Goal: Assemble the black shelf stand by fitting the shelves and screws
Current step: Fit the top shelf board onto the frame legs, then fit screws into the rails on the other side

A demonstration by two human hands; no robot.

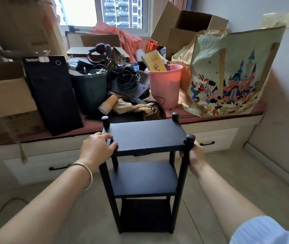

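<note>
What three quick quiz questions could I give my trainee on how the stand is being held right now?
1. True or false: the black shelf stand stands upright on the floor.
2. How many shelves show on it? A) two B) three C) five
3. Fill in: the right hand grips the near right ____.

Key:
1. True; all four posts point upward.
2. B: the top shelf, the middle shelf and the bottom shelf.
3. Post; its fingers curl round it just under the top shelf. The left hand lies on the top shelf's near left corner, over that post.
</note>
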